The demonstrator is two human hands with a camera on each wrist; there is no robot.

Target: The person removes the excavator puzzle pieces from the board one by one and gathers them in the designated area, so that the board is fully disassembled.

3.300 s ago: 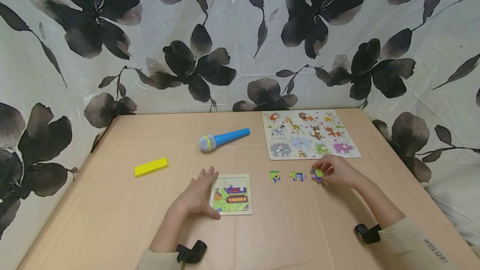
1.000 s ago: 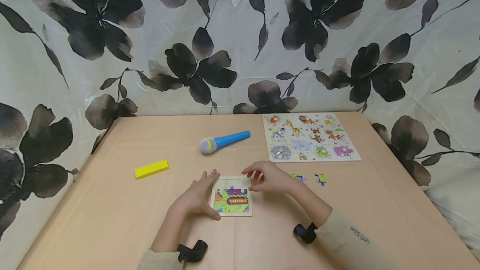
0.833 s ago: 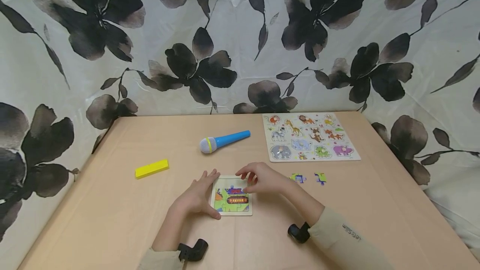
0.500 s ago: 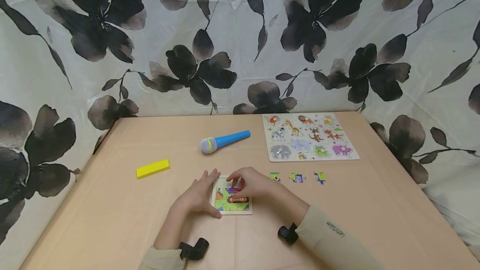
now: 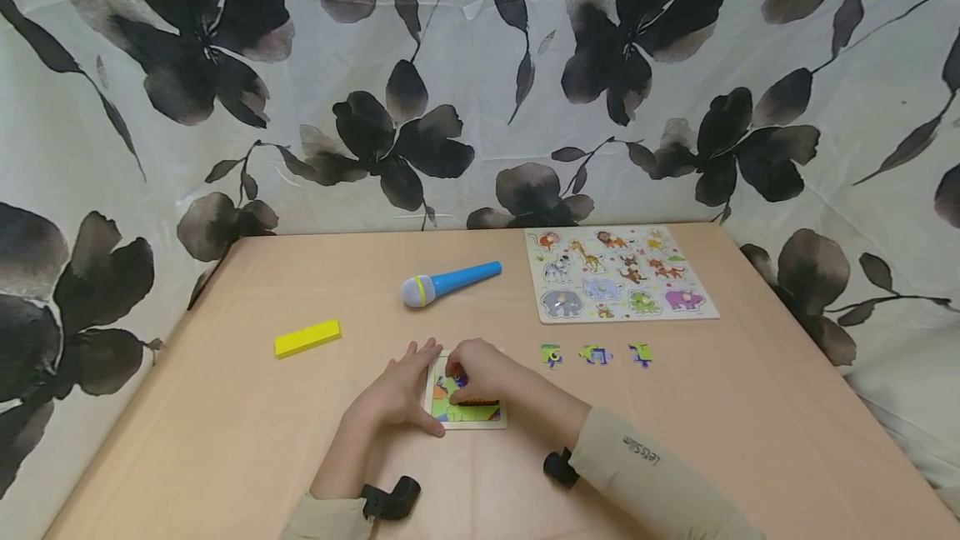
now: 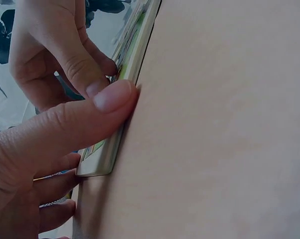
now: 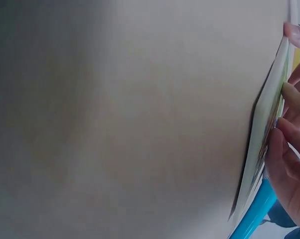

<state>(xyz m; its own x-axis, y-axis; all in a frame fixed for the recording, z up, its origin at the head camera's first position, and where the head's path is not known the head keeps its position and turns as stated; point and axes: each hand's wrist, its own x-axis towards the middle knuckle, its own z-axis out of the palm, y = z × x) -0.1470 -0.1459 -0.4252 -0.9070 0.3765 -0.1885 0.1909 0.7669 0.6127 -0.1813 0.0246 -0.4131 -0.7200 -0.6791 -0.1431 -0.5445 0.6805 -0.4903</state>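
A small jigsaw puzzle board (image 5: 480,426) with a pale frame lies on the table, partly filled with a green and orange picture. My left hand (image 5: 393,394) holds its left side, thumb at the near corner and fingertips at the far one. Over the board, my right hand (image 5: 486,372) bends thumb and index finger onto a purple puzzle piece (image 5: 461,379), most of which the fingers hide. In the left wrist view, the left thumb (image 6: 115,97) lies against the board's near edge. To the right are loose pieces in a row: left (image 5: 551,355), middle (image 5: 596,354), right (image 5: 641,355).
A blue toy microphone (image 5: 457,277) lies behind the puzzle board. Farther left is a yellow block (image 5: 307,338). An animal picture board (image 5: 622,273) lies at the back right of the table (image 5: 187,440). A floral cloth (image 5: 510,65) hangs behind.
My right hand has let go of the rightmost loose piece and moved left over the puzzle board, its fingers lowering onto the purple piece. The left hand stays at the board's left side.
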